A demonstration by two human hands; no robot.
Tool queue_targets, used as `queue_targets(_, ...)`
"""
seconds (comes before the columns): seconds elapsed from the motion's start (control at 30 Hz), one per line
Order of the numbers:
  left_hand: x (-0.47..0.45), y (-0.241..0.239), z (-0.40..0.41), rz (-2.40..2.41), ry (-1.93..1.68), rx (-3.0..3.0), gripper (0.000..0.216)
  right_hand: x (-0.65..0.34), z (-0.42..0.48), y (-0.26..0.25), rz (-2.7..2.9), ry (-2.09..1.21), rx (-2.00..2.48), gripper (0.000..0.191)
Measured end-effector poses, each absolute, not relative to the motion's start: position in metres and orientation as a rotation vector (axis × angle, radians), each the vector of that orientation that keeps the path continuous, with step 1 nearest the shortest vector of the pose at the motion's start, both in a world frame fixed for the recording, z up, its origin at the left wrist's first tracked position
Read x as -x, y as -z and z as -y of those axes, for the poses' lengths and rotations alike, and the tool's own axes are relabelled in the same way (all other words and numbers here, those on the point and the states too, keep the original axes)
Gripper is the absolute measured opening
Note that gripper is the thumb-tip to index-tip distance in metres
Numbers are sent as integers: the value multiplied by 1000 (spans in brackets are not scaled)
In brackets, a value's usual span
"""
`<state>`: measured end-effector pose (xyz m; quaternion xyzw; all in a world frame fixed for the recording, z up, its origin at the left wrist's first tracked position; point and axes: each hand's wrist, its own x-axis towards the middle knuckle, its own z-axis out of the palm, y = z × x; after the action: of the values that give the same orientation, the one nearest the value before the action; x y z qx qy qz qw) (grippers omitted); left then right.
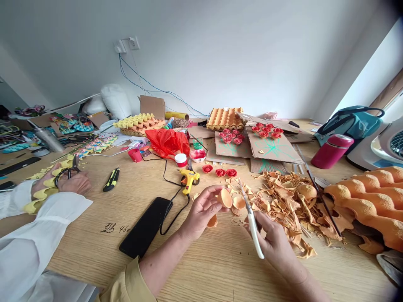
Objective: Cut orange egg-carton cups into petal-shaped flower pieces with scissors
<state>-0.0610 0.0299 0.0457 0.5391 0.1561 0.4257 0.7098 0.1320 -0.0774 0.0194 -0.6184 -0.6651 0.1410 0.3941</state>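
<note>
Between the thumb and fingers of my left hand (204,209) is a small orange egg-carton piece (226,198), rounded like a petal. My right hand (273,237) is closed around white-handled scissors (252,228), their blades pointing away from me and a little to the right of the piece. Close by on the table lie another cut orange cup (238,204) and a loose piece (212,221) under my left hand. A heap of orange carton scraps (283,197) spreads beyond my right hand. Three red paper roses (220,172) sit in a row farther back.
A yellow glue gun (189,178) and its cord lie near a black phone (145,226). At left, a co-worker's hands (74,181) hold black scissors and yellow carton. Orange egg trays (371,201) and a pink bottle (332,151) stand right; cardboard with red roses (273,147) lies behind.
</note>
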Motion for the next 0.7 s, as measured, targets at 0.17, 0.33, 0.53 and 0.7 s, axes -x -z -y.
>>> queue_targets(0.17, 60, -49, -29, -290, -765, -972, 41, -137, 80, -29, 1512, -577, 1517, 32)
queue_targets(0.33, 60, -47, -29, -262, -718, -960, 42, -136, 82, -39, 1474, -679, 1390, 45)
queue_targets(0.53, 62, -45, -30, -315, -741, -986, 40, -138, 81, -35, 1311, -968, 1275, 48)
queue_targets(0.7, 63, -50, -30, -279, -740, -1022, 45, -141, 78, -34, 1155, -1093, 1103, 57)
